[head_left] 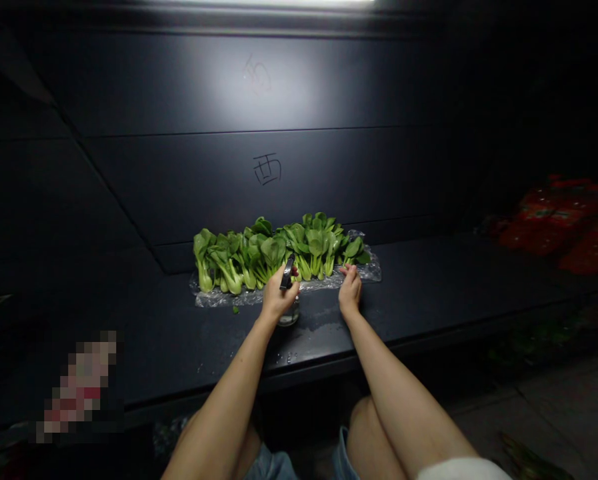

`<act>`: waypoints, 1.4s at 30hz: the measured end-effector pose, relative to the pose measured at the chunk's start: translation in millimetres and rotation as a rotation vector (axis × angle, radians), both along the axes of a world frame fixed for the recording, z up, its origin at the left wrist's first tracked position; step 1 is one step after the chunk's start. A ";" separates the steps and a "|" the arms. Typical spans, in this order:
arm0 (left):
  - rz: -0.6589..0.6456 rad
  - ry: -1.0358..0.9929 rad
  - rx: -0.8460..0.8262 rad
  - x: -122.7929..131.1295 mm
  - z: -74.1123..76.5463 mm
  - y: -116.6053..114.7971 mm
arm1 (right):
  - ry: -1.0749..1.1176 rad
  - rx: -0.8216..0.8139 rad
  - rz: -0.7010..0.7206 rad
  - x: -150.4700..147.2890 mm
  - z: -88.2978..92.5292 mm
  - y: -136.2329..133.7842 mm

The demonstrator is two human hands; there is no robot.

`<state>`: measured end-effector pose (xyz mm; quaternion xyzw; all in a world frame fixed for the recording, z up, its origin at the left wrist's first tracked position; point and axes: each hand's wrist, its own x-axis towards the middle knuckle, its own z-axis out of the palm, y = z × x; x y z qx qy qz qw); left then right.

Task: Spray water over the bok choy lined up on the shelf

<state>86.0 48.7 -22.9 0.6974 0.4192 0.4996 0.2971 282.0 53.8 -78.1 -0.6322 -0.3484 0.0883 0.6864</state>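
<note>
Several green bok choy (273,250) stand side by side, leaves up, along a strip of clear plastic wrap (213,300) against the back panel. My left hand (277,297) is closed around a spray bottle (289,315), its black trigger head pointing toward the vegetables and its clear body partly hidden by the hand. At the right end of the row, my right hand (350,291) has its fingers closed at the stem base of a small bok choy (355,251). The exact grip of those fingertips is partly hidden.
The dark shelf (409,293) has water drops near its front edge. Red packages (553,223) are piled at the far right. A leaf scrap (235,310) lies before the plastic. A pixelated item (81,383) is at lower left. The dark back panel (319,173) carries handwritten marks.
</note>
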 end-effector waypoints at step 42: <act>0.171 -0.151 -0.122 -44.3 6.7 -10.9 | -0.021 0.034 0.079 -38.7 1.8 6.1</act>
